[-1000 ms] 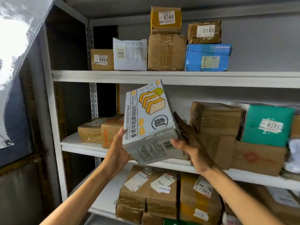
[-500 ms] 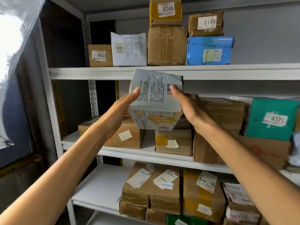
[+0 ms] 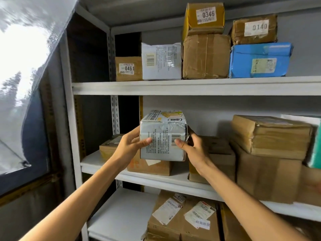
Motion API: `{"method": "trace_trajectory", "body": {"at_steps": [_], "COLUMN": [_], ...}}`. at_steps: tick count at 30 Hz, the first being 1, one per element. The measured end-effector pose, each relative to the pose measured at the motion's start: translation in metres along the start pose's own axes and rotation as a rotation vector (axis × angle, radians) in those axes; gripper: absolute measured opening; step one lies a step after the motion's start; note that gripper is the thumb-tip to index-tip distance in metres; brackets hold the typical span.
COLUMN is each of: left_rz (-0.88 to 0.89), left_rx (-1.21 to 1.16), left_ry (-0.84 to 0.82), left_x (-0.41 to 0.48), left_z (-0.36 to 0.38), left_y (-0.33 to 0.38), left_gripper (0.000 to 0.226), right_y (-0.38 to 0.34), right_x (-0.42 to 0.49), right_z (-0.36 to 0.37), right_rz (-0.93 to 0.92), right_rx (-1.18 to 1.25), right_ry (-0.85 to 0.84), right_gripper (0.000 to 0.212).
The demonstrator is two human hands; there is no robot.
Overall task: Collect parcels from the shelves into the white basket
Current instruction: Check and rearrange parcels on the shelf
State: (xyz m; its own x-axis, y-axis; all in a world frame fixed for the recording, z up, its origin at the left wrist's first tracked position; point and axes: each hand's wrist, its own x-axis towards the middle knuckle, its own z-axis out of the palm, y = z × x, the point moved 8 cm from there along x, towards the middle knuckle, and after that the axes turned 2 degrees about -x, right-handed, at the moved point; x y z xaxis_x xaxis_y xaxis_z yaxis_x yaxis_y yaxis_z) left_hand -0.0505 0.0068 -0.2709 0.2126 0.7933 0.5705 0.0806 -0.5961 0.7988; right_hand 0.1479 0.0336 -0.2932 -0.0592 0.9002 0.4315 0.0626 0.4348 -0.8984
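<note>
Clamping the white box [image 3: 163, 136] between left hand [image 3: 129, 146] and right hand [image 3: 192, 150].

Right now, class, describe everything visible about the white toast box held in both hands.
The white toast box is printed cardboard, creased and dented. Its grey-white face with small text and a barcode faces the camera; yellow toast artwork shows on top. It sits level at the middle shelf, the left hand and right hand each in a grip on one side.

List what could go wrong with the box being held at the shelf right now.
1. The white box has a crumpled, torn end and is pinched mostly by the thumbs of the left hand and right hand; it might slip or tear.
2. It hangs just above the orange-printed carton, which it could knock.
</note>
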Motion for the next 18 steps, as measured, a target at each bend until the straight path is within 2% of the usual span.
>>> {"method": "trace_trajectory", "body": {"at_steps": [7, 12, 15, 18], "left_rz": [-0.048, -0.059, -0.075, -0.094], "left_rx": [0.010, 0.009, -0.019, -0.038], "left_ry": [0.070, 0.095, 0.113, 0.125], "left_x": [0.042, 0.062, 0.074, 0.080], "left_z": [-0.048, -0.061, -0.070, -0.074], "left_y": [-0.041, -0.062, -0.075, -0.087], "left_gripper": [0.042, 0.047, 0.052, 0.054], "right_y": [0.009, 0.033, 0.042, 0.049], "right_x": [0.054, 0.084, 0.099, 0.110], "right_z": [0.037, 0.053, 0.061, 0.064], "right_rz": [-0.062, -0.062, -0.069, -0.084], "right_rx": [-0.192, -0.141, -0.130, -0.136], "right_ry": [-0.010, -0.003, -0.008, -0.001], "right_gripper": [0.040, 0.044, 0.054, 0.052]}}
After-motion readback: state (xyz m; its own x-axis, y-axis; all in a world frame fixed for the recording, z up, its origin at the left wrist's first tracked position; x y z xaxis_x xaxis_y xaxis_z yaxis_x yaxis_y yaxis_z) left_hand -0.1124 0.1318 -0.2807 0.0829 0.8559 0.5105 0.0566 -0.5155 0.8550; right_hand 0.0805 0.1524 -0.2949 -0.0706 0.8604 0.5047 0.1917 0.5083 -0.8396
